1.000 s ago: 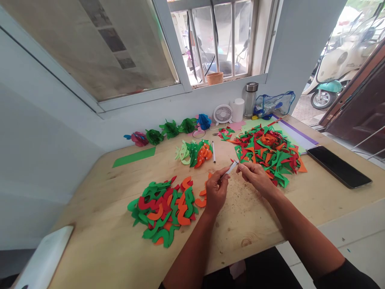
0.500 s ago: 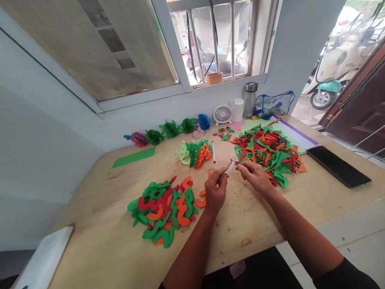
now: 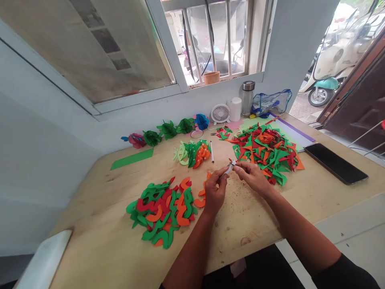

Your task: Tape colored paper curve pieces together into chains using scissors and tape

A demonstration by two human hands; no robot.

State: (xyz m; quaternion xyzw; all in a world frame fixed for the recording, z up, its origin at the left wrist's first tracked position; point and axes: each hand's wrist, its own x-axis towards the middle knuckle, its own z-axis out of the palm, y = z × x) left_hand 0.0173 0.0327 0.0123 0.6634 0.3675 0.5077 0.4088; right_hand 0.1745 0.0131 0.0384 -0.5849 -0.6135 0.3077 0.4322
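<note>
Pale wooden table (image 3: pixel 99 249) against a white wall (image 3: pixel 138 116), with a large heap of red, green and orange scraps (image 3: pixel 266 148) toward its right side. Just in front of the heap's left edge, a person's two bare hands meet. The left hand (image 3: pixel 215 188) grips a narrow white strip (image 3: pixel 229 169) between thumb and fingers, the strip's free end toward the heap. The right hand (image 3: pixel 252 176) has its thumb and fingertips drawn together at that end; something small and dark shows there, and whether this hand grips it or the strip cannot be told. Well to the left of the heap lies a loose pile of wavy pieces (image 3: pixel 155 216) in the same colours. Between that pile and the heap, farther back, a white pen (image 3: pixel 212 151) lies beside white-dotted orange and green pieces (image 3: pixel 192 154). Right of the heap, a dark phone (image 3: pixel 336 163) lies flat. Behind the heap stand a metal-lidded bottle (image 3: pixel 247 100) and a clear, blue-edged pouch (image 3: pixel 272 102); behind and to its left, a small white fan (image 3: pixel 220 114).
</note>
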